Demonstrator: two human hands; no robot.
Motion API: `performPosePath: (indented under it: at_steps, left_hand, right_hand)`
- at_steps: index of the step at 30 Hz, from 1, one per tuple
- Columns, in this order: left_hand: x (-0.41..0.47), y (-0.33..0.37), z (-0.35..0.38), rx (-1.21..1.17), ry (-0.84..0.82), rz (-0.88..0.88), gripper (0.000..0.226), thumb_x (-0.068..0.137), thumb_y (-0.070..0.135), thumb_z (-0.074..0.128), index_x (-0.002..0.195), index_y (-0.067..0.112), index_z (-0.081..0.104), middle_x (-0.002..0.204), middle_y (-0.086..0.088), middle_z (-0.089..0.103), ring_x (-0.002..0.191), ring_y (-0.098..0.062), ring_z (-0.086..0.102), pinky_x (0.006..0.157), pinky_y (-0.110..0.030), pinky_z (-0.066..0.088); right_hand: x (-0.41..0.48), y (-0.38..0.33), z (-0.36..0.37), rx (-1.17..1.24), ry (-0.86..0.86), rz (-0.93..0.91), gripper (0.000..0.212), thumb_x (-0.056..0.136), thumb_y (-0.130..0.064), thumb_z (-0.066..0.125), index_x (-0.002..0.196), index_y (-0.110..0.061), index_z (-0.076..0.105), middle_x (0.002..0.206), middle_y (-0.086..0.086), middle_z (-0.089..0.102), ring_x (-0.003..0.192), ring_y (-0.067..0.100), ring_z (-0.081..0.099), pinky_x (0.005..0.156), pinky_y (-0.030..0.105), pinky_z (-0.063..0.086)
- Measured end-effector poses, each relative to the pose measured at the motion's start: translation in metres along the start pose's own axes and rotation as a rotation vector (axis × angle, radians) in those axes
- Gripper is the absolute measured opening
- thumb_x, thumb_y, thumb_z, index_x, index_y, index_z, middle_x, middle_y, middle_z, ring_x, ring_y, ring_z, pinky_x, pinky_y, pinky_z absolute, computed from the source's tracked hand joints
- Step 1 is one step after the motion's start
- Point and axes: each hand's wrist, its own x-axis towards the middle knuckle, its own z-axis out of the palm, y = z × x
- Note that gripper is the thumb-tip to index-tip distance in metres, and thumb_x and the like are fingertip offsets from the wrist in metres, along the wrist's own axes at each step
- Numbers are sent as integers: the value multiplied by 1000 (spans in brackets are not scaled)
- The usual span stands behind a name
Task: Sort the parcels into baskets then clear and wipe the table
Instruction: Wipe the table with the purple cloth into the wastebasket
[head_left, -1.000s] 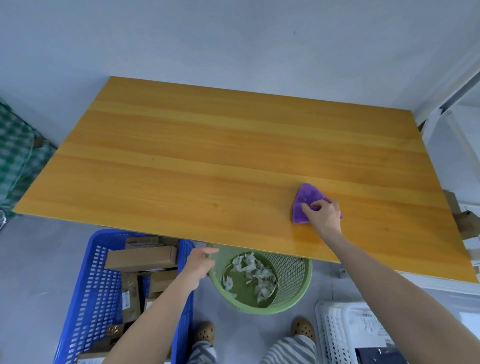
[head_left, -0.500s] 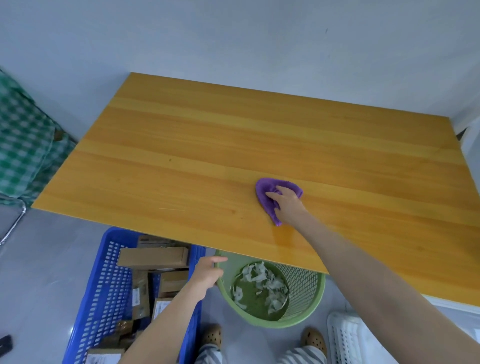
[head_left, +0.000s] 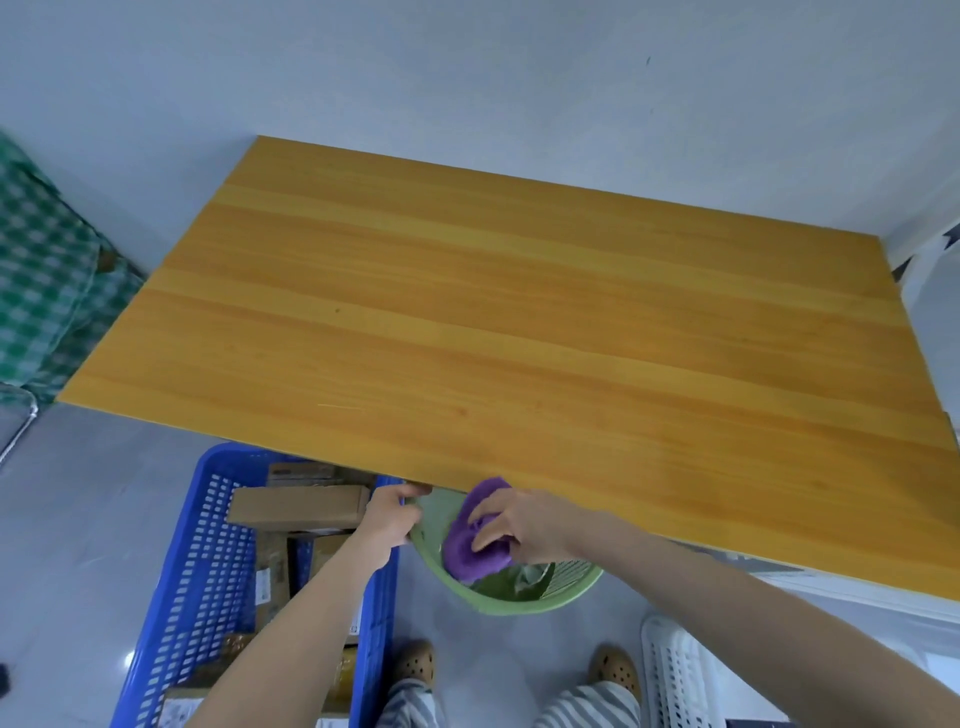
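My right hand grips a purple cloth just past the near edge of the wooden table, above the green basket. My left hand grips that basket's rim at its left side, under the table edge. Paper scraps show inside the basket below the cloth. A blue basket on the floor to the left holds several cardboard parcels.
A white basket stands on the floor at the lower right. Green checked fabric hangs at the far left. A white frame sits past the table's right end. My feet are below the green basket.
My right hand has dragged the purple cloth from mid-table toward me and off the near edge, over the green basket. My left hand stays at the basket rim.
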Motion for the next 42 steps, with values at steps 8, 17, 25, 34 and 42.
performPosePath:
  at_steps: [8,17,25,34,42]
  left_hand:
    - [-5,-10,-20,101,-8,-19,48,89,-11,44,127,15,59,78,-9,52,75,-23,48,54,-23,46]
    - [-12,-15,-46,83,19,-34,47,90,-12,42,127,12,58,79,-10,58,47,-14,44,53,-20,47]
    - [-7,-8,-68,35,20,-39,50,89,-14,43,127,13,59,96,-4,60,71,-16,52,60,-24,47]
    - [-12,-1,-59,45,-5,-18,49,87,-16,42,128,6,57,86,-16,63,66,-15,56,59,-24,49]
    - [-24,-8,-29,97,-44,-3,48,88,-16,41,125,9,59,120,-18,59,67,-27,60,50,-23,40]
  right_hand:
    - [5,44,-34,325,847,619,47,73,10,55,114,-9,69,128,11,58,121,27,51,99,36,44]
    - [35,94,-39,278,547,1030,54,92,-1,40,144,-15,39,157,11,18,145,29,8,117,44,18]
    - [97,71,-49,104,326,675,56,89,-3,50,142,-17,42,154,7,24,144,21,16,113,32,24]
    - [73,-12,-15,11,113,232,44,87,-7,54,126,-26,61,144,-4,44,130,16,43,97,36,45]
    - [15,12,-2,316,641,445,49,73,8,52,113,-15,70,133,7,56,123,25,52,93,39,49]
